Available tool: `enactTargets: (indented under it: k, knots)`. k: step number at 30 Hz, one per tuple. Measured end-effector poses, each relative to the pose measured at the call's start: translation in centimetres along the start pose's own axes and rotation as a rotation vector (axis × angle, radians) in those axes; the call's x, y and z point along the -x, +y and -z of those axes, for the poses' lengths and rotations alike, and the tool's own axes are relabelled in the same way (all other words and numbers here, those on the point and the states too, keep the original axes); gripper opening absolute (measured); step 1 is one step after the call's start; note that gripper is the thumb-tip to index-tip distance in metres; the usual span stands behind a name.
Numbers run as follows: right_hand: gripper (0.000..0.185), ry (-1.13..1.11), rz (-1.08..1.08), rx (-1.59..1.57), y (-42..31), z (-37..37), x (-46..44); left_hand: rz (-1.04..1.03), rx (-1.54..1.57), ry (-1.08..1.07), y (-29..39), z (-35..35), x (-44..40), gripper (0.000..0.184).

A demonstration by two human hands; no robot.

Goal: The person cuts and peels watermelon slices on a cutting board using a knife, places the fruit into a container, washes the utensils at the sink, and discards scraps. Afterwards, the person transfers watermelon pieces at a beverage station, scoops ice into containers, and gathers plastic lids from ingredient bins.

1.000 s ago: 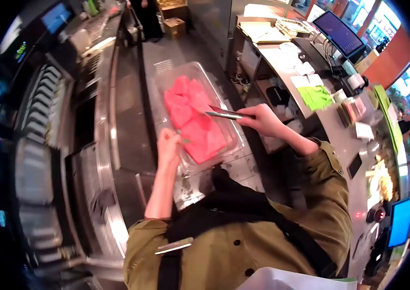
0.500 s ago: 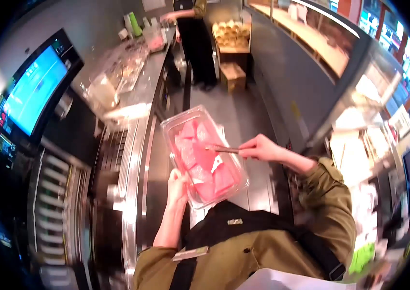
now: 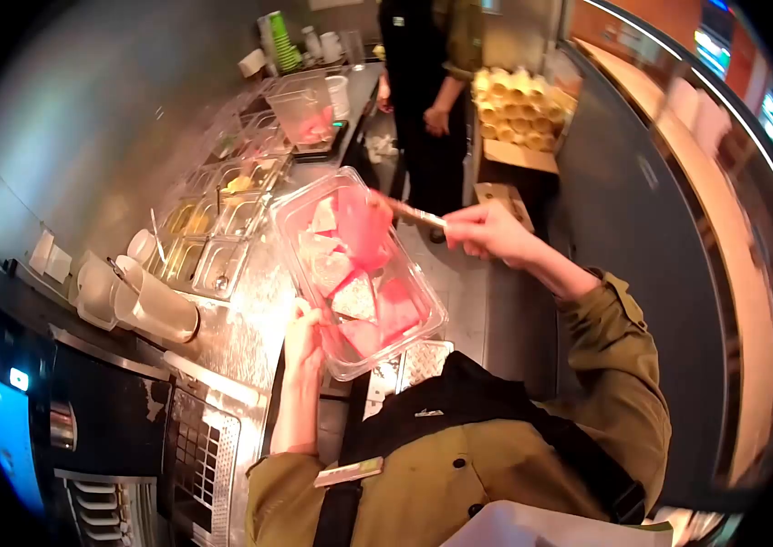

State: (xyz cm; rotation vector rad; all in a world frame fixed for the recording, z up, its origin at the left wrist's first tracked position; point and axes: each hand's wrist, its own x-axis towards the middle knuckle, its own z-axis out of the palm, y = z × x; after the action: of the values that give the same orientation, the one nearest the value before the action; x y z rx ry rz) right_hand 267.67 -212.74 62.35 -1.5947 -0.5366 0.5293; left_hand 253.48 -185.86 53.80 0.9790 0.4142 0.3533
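Note:
My left hand [image 3: 304,333] grips the left edge of a clear plastic container [image 3: 436,314], which is held tilted in front of my body. Inside lie several pink and whitish pieces [image 3: 350,296]. My right hand [image 3: 487,230] is closed round the handle end of metal tongs [image 3: 418,214]. The tips of the tongs reach over the container's upper part, at a red-pink piece [image 3: 363,228]. Whether they pinch that piece cannot be made out.
A co-worker in a black apron [image 3: 423,100] stands ahead. Left is a steel counter [image 3: 263,273] with food trays [image 3: 222,264], plastic jugs [image 3: 154,301] and a clear tub [image 3: 304,109]. Stacked yellowish rounds [image 3: 518,109] stand ahead right, beside a grey partition [image 3: 623,182].
The view has turned towards the counter, and the co-worker appears nearer. Both hands still hold the container and tongs. The red-pink piece now stands up at the container's upper end.

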Motion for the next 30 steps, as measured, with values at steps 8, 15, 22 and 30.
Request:
enactTargets:
  k: [8,15,22,30]
  knots:
    - [0.022,0.027,0.518,0.279,-8.3,7.9,-36.8,-0.17,-0.035,0.262,6.9,-1.8,-16.2,0.031]
    - [0.034,-0.076,0.643,0.872,-3.5,8.2,-59.9,-0.364,-0.013,0.526,11.5,-5.5,-28.3,0.027]
    - [0.038,-0.439,1.216,0.991,-12.4,3.5,-58.3,-0.38,-0.028,0.682,13.7,-8.2,-34.5,0.024]
    - [0.017,-0.715,1.436,1.201,-8.8,-4.2,-62.7,-0.621,0.108,0.833,12.9,-13.5,-37.5,0.026]
